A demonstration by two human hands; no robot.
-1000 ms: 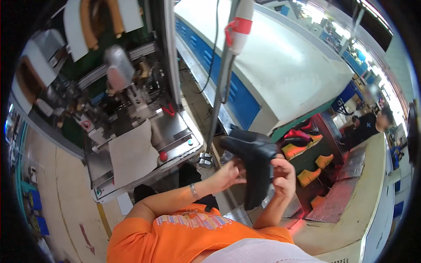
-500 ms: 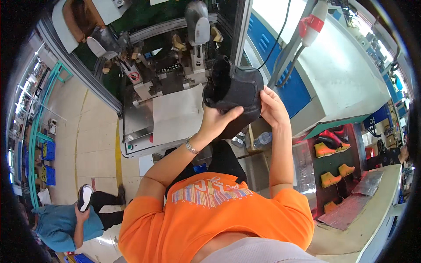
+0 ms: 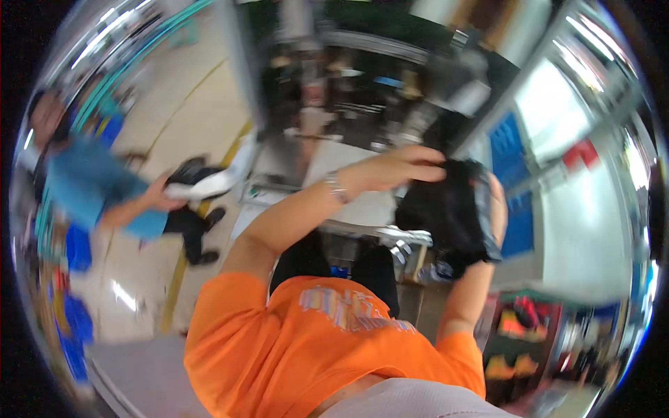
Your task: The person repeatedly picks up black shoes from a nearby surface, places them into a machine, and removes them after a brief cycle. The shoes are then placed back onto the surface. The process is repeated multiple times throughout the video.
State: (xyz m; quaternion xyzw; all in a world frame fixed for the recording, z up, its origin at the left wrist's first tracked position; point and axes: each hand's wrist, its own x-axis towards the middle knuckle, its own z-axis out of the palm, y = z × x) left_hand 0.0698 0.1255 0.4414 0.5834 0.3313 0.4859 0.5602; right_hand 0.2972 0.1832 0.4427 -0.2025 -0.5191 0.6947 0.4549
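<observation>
A black boot upper, smeared by motion, is held up in front of my right side. My right hand wraps around its right side, with most of the fingers hidden behind it. On its upper left edge, the fingertips of my left hand close on the black material. A metal watch circles my left wrist. Behind my left forearm lies a pale sheet on the machine's front table.
A machine with clamps and posts stands ahead. To the right is a white and blue cabinet, with orange shoe pieces on a rack below. At left, a co-worker in a teal shirt holds a black and white shoe.
My view has swung left, so the machine appears further right. The boot upper has turned and sits lower right; my left hand has shifted to its upper edge. The co-worker appears closer.
</observation>
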